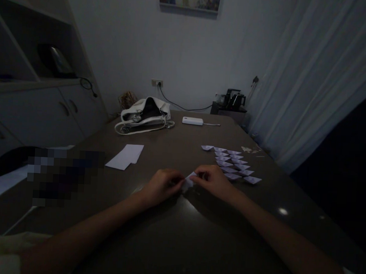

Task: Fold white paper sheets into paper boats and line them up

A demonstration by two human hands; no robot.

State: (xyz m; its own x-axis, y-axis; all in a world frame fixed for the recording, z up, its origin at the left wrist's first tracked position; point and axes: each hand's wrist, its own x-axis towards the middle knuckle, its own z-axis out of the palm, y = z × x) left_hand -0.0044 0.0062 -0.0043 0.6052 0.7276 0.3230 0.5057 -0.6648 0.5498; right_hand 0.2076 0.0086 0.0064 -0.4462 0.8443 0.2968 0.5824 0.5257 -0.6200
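Observation:
A small folded piece of white paper (188, 183) is held just above the dark table (177, 239), between my two hands. My left hand (162, 187) pinches its left edge with thumb and fingers. From the other side, my right hand (213, 180) grips its upper right edge between thumb and forefinger. The finer folds are too dim to make out. Beyond my right hand stand several small folded paper boats (230, 164) in loose rows. A stack of flat white paper sheets (126, 156) lies to the left, past my left hand.
Farther back are an open white handbag (145, 114) and a white power bank (192, 121) with a short cable. Paper scraps (246, 149) lie near the right edge. A blurred-out patch (67, 178) covers something at left. A black kettle (235, 99) stands behind the table.

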